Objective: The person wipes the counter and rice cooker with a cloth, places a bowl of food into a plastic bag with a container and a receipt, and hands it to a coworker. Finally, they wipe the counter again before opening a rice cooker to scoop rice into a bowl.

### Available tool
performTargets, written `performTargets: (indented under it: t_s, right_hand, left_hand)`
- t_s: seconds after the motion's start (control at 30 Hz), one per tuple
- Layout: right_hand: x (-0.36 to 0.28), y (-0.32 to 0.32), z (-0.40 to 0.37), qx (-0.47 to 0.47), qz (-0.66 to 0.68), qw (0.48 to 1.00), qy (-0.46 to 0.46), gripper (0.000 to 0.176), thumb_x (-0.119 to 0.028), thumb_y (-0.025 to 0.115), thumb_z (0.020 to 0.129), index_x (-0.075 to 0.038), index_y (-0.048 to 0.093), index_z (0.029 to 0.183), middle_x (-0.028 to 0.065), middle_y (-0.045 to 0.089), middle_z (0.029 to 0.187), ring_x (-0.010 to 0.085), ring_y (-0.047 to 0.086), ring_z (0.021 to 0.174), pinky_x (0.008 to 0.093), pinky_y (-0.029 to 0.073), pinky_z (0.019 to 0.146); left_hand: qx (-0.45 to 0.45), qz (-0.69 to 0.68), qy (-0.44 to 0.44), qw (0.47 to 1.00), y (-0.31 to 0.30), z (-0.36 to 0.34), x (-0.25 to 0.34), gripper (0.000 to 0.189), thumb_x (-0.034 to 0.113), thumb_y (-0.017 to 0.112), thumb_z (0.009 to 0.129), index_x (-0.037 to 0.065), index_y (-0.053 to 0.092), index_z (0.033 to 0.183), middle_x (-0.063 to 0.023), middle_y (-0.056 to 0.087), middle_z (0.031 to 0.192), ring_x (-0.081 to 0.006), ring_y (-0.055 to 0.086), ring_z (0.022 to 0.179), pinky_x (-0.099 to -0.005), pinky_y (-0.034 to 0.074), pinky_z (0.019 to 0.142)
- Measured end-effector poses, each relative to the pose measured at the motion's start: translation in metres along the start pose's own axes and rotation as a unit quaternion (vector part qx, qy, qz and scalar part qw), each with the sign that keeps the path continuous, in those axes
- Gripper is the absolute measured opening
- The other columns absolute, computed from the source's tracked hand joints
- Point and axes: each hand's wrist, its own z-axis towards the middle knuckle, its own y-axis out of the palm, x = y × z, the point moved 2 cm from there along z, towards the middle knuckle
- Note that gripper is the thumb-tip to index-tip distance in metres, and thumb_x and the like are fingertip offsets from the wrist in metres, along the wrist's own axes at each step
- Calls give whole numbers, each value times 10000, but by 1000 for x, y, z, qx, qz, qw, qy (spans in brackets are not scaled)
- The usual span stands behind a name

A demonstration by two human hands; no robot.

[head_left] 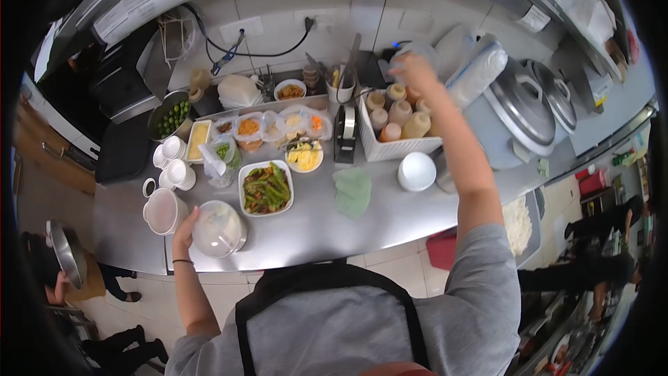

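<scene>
My left hand (184,231) is wrapped against the left side of a round container with a clear lid (221,242) near the counter's front edge. A second lidded white tub (165,212) stands just left of that hand. My right arm stretches to the back wall, over a white basket (396,150) of squeeze bottles (416,125). Up there my right hand (417,73) has its fingers curled beside clear plastic (445,47); what they hold, if anything, is hidden. Between my arms sits a square white dish of green vegetables (266,188).
A green cloth (353,191) and a white bowl (417,171) lie on the steel counter. Topping tubs, stacked cups (181,175) and a pot of green limes (170,120) fill the left. Large lidded pots (522,108) stand right. Other people are at both sides.
</scene>
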Motion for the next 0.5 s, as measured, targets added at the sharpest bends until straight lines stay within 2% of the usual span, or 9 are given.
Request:
performTargets:
  t_s: [0.03, 0.07, 0.13, 0.2, 0.3, 0.37, 0.4, 0.43, 0.5]
  right_hand:
    - [59, 14, 23, -86, -75, 986, 118, 425, -322, 635, 725, -110, 571, 1088, 162, 583, 1025, 310, 538, 979, 376, 443, 812]
    - [89, 5, 23, 31, -246, 964, 97, 459, -331, 598, 754, -158, 511, 1170, 159, 488, 1198, 311, 452, 1117, 429, 402, 878]
    - [145, -8, 44, -40, -352, 909, 219, 390, -267, 388, 880, -168, 412, 1256, 156, 300, 1359, 355, 360, 1194, 544, 340, 905]
    - [231, 30, 68, 6, -334, 911, 243, 348, -169, 432, 833, -144, 509, 1171, 194, 447, 1235, 356, 488, 1076, 471, 389, 897]
    - [243, -1, 87, -55, -228, 952, 198, 277, -128, 439, 807, -50, 573, 1036, 210, 560, 1067, 352, 579, 926, 440, 471, 791]
    - [269, -20, 97, 98, -200, 963, 149, 215, -102, 443, 787, 1, 602, 890, 201, 613, 908, 345, 607, 821, 410, 506, 699]
    - [275, -36, 105, 127, -173, 958, 191, 195, -120, 467, 787, -10, 604, 872, 211, 606, 906, 356, 603, 810, 403, 502, 706]
    - [280, -57, 112, 63, -146, 961, 227, 261, -224, 564, 759, -13, 598, 909, 206, 605, 919, 352, 592, 852, 422, 491, 725]
    - [279, -61, 105, 40, -139, 964, 222, 338, -278, 607, 725, -17, 595, 939, 195, 601, 956, 344, 581, 899, 429, 481, 749]
  left_hand:
    - [6, -7, 6, 1000, 2, -4, 2, 457, 419, 540, 834, -5, 593, 999, -83, 611, 949, -164, 567, 877, -280, 433, 787]
    - [77, 63, 13, 995, 0, -9, 3, 446, 396, 558, 826, -17, 601, 989, -84, 616, 927, -157, 562, 857, -276, 427, 770]
    - [160, 124, 20, 979, 4, -26, 7, 434, 374, 576, 817, -28, 610, 978, -84, 621, 906, -150, 557, 837, -273, 422, 754]
    - [262, 184, 67, 945, 8, -51, 15, 406, 326, 588, 810, -48, 613, 965, -88, 627, 862, -147, 549, 809, -267, 414, 736]
    - [307, 190, 88, 928, 10, -78, 23, 365, 276, 588, 812, -55, 608, 965, -99, 633, 859, -150, 560, 806, -270, 419, 746]
    - [320, 208, 101, 919, 1, -85, 27, 334, 249, 588, 815, -52, 609, 958, -108, 637, 869, -154, 568, 813, -269, 424, 748]
    - [322, 208, 98, 918, 7, -90, 34, 334, 249, 588, 815, -52, 609, 958, -108, 637, 869, -154, 568, 813, -269, 424, 748]
    - [329, 213, 120, 912, 17, -98, 46, 340, 251, 588, 814, -55, 606, 962, -110, 638, 868, -153, 569, 813, -268, 425, 742]
    - [328, 213, 166, 905, 29, -98, 59, 341, 252, 592, 809, -54, 608, 958, -111, 641, 861, -149, 571, 808, -267, 429, 733]
